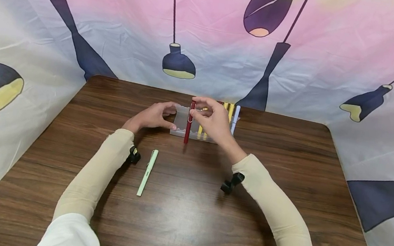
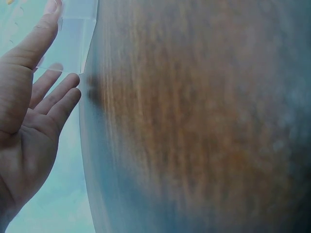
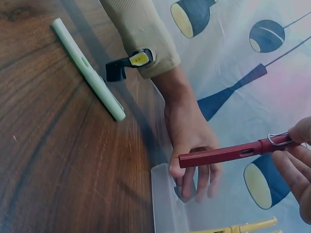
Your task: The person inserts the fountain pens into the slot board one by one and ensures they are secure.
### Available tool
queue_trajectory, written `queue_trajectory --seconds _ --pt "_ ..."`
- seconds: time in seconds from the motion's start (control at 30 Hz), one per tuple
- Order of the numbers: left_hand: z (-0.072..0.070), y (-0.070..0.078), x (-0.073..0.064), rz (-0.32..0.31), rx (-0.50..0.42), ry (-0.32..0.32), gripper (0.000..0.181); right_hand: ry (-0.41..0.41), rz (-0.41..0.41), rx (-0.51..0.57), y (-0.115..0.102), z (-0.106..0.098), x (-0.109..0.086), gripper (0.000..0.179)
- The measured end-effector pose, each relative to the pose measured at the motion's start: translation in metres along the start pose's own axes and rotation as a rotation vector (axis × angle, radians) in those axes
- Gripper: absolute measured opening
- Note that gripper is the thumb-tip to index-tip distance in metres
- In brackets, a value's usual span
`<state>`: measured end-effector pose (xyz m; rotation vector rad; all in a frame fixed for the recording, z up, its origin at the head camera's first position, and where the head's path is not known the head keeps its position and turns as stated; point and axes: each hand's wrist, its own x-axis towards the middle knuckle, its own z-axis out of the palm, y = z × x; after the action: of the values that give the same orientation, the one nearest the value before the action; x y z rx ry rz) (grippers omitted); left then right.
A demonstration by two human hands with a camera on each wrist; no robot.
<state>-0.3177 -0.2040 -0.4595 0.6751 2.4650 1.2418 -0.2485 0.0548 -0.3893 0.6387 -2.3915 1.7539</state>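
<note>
My right hand point(image 1: 216, 121) pinches a dark red pen point(image 1: 187, 132) by its clipped upper end, holding it upright over the front of a clear plastic pen case point(image 1: 181, 121). The red pen point(image 3: 221, 156) also shows in the right wrist view, its free end pointing toward the other hand. At the case's left end, my left hand point(image 1: 154, 115) holds it, thumb on the front corner and fingers behind. Several yellow pens point(image 1: 231, 111) sit in the case, partly hidden by my right hand. A light blue pen point(image 1: 235, 119) stands at its right end.
A pale green pen point(image 1: 147, 173) lies on the brown wooden table point(image 1: 183, 229), nearer than the case and beside my left forearm. Behind the table's far edge hangs a cloth point(image 1: 129, 43) printed with lamps.
</note>
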Motion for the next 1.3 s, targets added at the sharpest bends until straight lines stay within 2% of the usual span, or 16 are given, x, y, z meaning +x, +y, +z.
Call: queue_trajectory --seconds 0.23,0.4,0.47,0.63,0.7,0.93,1.3 --pt "0.001 -0.004 0.001 0.001 -0.009 0.01 0.083 0.029 0.011 -0.034 0.004 -0.007 0.008 0.034" --pt "0.002 -0.002 0.003 -0.018 -0.005 0.008 0.085 0.046 -0.01 -0.01 0.008 -0.01 0.015 0.034" --pt "0.002 0.004 0.001 -0.028 0.005 0.001 0.085 0.047 -0.016 -0.005 0.01 -0.01 0.017 0.034" --pt "0.0 0.029 -0.011 -0.027 0.006 -0.016 0.082 0.056 -0.033 -0.017 0.015 -0.009 0.02 0.033" --pt "0.0 0.034 -0.014 -0.024 -0.002 -0.016 0.081 0.065 -0.036 -0.027 0.017 -0.009 0.021 0.033" --pt "0.0 0.032 -0.013 -0.022 -0.022 -0.01 0.079 0.089 -0.031 -0.01 0.027 -0.006 0.022 0.033" --pt "0.001 0.032 -0.013 -0.021 -0.036 -0.013 0.08 0.092 -0.002 -0.076 0.038 -0.003 0.021 0.034"
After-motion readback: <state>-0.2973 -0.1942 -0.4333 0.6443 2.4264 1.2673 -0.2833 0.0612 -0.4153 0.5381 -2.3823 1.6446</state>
